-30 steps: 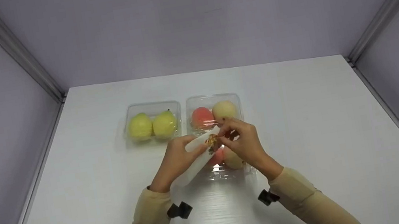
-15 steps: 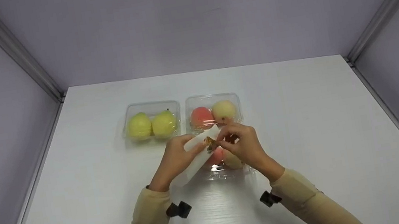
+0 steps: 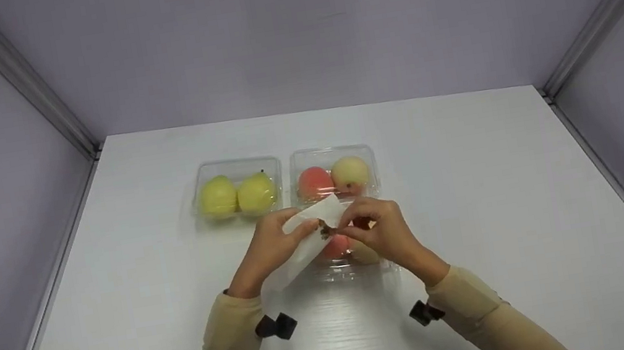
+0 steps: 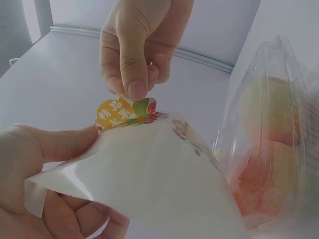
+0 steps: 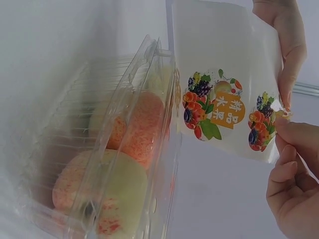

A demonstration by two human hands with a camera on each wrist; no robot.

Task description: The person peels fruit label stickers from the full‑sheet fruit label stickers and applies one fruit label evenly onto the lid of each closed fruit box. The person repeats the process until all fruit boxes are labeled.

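**Sticker at the sheet's edge**

The right hand [image 3: 381, 233] pinches a colourful fruit-print sticker [image 4: 124, 110] on the white glossy backing sheet [image 3: 307, 241], which the left hand [image 3: 270, 247] grips above the near clear plastic peach box [image 3: 356, 255]. Both hands have drifted slightly left; the box stays partly hidden.

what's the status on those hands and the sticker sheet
Left hand holds the white sticker sheet. Right hand pinches a fruit sticker at the sheet's edge. Closed clear box of peaches right beneath; nothing in the way.
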